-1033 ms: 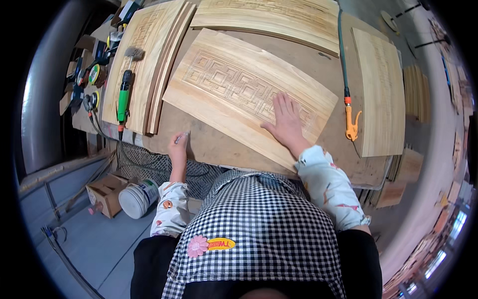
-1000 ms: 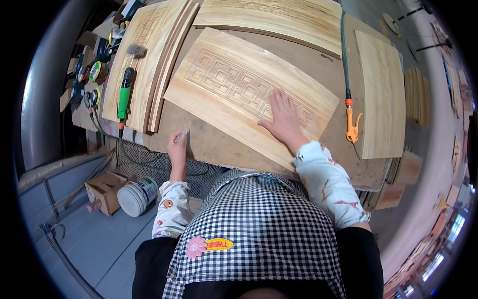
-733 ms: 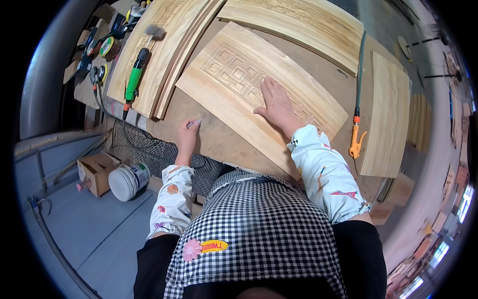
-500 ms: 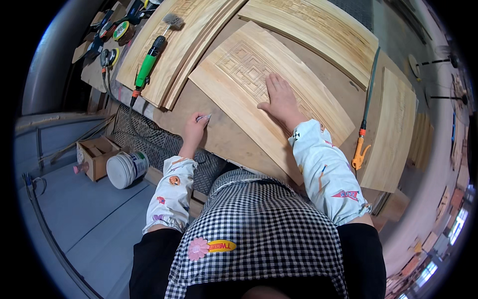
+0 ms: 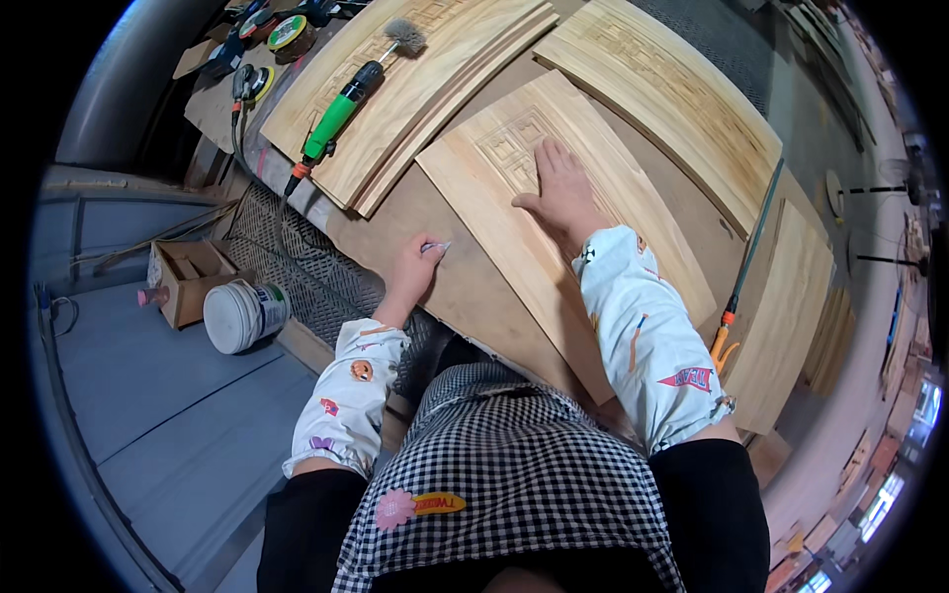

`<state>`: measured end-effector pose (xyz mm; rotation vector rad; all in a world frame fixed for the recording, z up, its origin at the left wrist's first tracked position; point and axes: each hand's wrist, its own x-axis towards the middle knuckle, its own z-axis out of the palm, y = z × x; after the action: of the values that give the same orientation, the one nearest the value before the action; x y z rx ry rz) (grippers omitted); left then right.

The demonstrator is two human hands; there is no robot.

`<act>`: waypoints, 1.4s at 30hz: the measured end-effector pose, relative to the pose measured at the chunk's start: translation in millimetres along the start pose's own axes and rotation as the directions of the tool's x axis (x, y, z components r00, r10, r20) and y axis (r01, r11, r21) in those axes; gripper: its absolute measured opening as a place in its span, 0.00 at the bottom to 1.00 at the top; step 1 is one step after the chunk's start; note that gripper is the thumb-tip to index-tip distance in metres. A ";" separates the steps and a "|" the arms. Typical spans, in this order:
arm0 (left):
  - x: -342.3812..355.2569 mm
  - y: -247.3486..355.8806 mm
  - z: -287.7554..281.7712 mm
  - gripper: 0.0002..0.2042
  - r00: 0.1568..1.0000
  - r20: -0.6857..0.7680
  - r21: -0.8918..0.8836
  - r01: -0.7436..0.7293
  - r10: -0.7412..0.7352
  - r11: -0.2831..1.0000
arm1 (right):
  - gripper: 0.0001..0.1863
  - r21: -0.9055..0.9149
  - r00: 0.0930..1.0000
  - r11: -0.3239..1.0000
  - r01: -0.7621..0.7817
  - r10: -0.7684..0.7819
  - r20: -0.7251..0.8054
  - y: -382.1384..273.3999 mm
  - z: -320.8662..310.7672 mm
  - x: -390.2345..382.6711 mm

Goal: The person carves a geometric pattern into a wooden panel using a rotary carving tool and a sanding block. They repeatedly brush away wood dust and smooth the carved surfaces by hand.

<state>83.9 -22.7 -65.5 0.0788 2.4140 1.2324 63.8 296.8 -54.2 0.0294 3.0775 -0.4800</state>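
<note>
A carved wooden panel [image 5: 509, 198] lies at a slant on the brown worktable [image 5: 395, 230]. My right hand [image 5: 565, 193] rests flat on its carved band, thumb spread away from the fingers, holding nothing. Over the table, left of the panel, my left hand [image 5: 413, 272] is closed around a small tool with a pointed silvery tip [image 5: 438, 246]. Most of that tool is hidden in the fingers, so its kind cannot be told. The tip stays apart from the panel.
A green power tool [image 5: 334, 124] with a grey round brush lies on stacked carved panels [image 5: 435, 79] at far left. Another carved panel [image 5: 672, 109] lies beyond. An orange air gun [image 5: 723, 346] sits at right. A white bucket [image 5: 229, 318] and wooden box [image 5: 188, 280] stand lower left.
The view has shifted, so the bench and tools sit further right and lower. My left hand has come slightly nearer the panel, still gripping the small tool. My right hand stays on the carving.
</note>
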 end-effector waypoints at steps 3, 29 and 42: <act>-2.4 2.1 1.3 0.08 0.994 -0.068 0.075 -0.077 0.082 0.994 | 0.62 0.008 1.000 1.000 -0.003 0.003 -0.021 -3.3 0.3 25.0; 9.1 -29.6 8.4 0.10 0.999 -0.020 0.007 -0.035 0.035 0.999 | 0.34 -0.062 0.980 0.997 0.053 -0.064 -0.191 -51.0 14.9 -57.9; 19.6 -34.3 -2.4 0.10 0.996 0.025 -0.068 -0.079 0.080 0.995 | 0.33 -0.035 0.972 0.978 -0.207 0.202 -0.124 -6.2 -14.9 -315.2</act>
<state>70.0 -40.6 -97.9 0.1726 2.3643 1.3373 378.3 290.9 -28.9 0.3849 3.1524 -0.4077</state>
